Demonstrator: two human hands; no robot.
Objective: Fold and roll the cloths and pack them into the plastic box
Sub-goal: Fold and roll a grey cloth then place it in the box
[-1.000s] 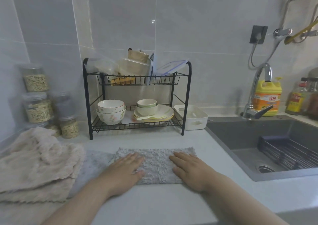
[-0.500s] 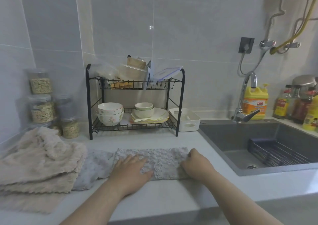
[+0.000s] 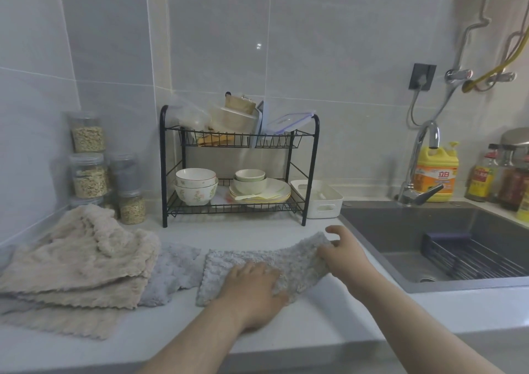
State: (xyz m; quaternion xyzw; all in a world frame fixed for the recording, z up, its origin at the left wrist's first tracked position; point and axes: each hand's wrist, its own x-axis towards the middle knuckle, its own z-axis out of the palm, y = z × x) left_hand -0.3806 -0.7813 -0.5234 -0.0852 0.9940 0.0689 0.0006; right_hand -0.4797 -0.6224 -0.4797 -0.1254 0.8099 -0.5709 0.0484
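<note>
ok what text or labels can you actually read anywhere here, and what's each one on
"立白": red patch on the orange label of the yellow plastic detergent bottle behind the tap; its smaller print is blurred.
Yellow-labelled sauce bottle at the far right: print too small to read.
Clear plastic grain jars at the left: no label visible.

Grey cloth [image 3: 257,262]: nubby, matt pile. Beige cloths [image 3: 77,259]: fluffy, scalloped edges. Countertop [image 3: 300,339]: smooth, matt white. Wall tiles [image 3: 329,44]: glossy. Rack [image 3: 310,173]: black wire metal. Plastic box [image 3: 323,199]: white, smooth. Sink [image 3: 400,230]: dark, matt. Tap [image 3: 420,156]: shiny metal.
</note>
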